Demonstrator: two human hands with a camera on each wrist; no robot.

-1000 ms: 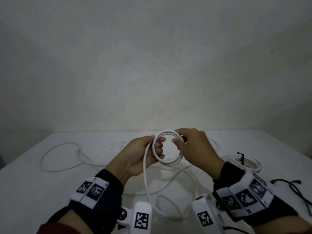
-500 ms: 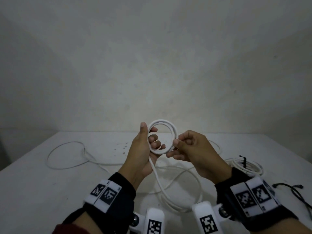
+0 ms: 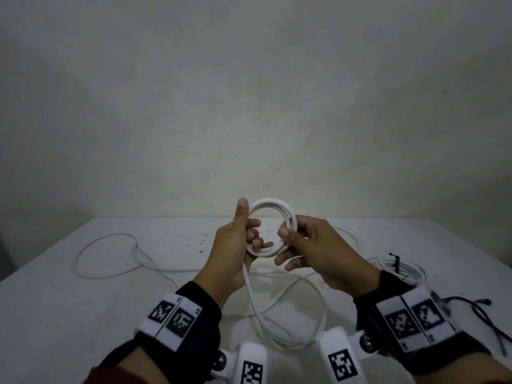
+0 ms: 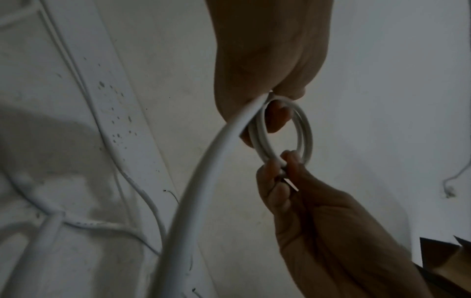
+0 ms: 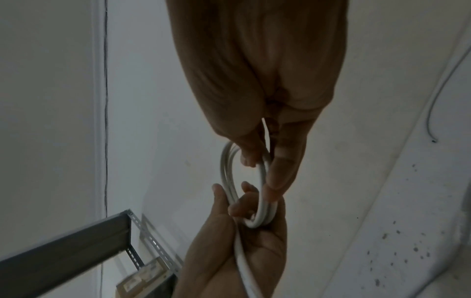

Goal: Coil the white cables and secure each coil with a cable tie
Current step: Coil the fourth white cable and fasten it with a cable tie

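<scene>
A small coil of white cable (image 3: pixel 273 204) is held upright above the table between both hands. My left hand (image 3: pixel 238 245) grips its left side, thumb up, fingers curled through the ring (image 4: pixel 303 129). My right hand (image 3: pixel 313 250) pinches the right side of the coil (image 5: pixel 262 201) between thumb and forefinger. The loose length of the cable (image 3: pixel 250 297) hangs from the left palm and loops over the table (image 3: pixel 69 306). A finished white coil (image 3: pixel 410 271) with a black tie (image 3: pixel 395 260) lies at the right.
More white cable (image 3: pixel 105 256) loops over the left of the table. Black cable ties (image 3: pixel 484 311) lie near the right edge. A plain wall stands behind the table. A metal shelf frame (image 5: pixel 76 248) shows in the right wrist view.
Both hands have risen with the coil and turned it more upright. The left thumb now points up, and the right hand has shifted its pinch down the coil's right side.
</scene>
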